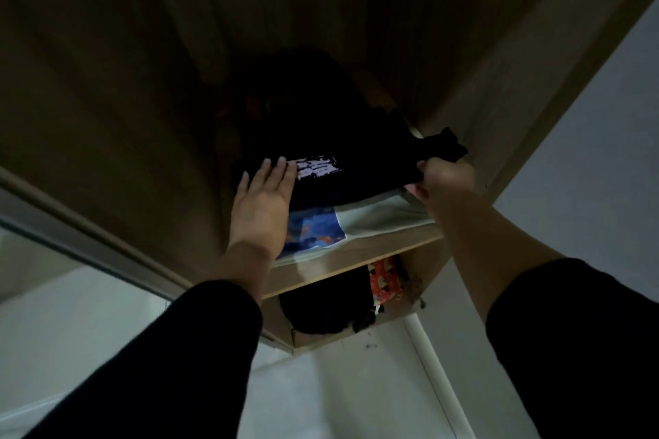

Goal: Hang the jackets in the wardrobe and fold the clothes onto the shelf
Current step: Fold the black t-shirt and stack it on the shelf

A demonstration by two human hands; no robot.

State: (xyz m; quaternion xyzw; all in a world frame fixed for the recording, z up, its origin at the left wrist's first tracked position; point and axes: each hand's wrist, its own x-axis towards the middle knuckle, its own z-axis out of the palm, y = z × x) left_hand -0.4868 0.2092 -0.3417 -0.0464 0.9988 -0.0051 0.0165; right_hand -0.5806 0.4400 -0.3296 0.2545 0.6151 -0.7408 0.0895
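Clothes sit in a small pile on the wooden shelf (360,260) in the middle of the frame, inside the wardrobe (107,100). On top is a folded black shirt (342,178) with a pale print (317,167) on it. The print looks like blocky letters, but it is too blurry to read. Under the black shirt is a pale green shirt (381,217) with a blue and orange picture (317,232) on it.

The left hand (262,203) lies flat on the left end of the black shirt. Its fingers (281,169) are straight and spread, and their tips touch the edge of the print. It holds nothing; it only presses down. The right hand (445,178) is at the right end of the shirt. Its fingers are curled and pinch a bunched bit of the black cloth that sticks out to the right.

The black shirt lies long from left to right, between the two hands, a little past them toward the dark back of the shelf. The right hand is the one that has hold of it, so the next tuck or push likely comes from that side, with the loose bit folding in toward the left.

Below the shelf, in the lower middle of the frame, more dark clothes (324,306) are stuffed in, next to an orange patterned thing (387,281).
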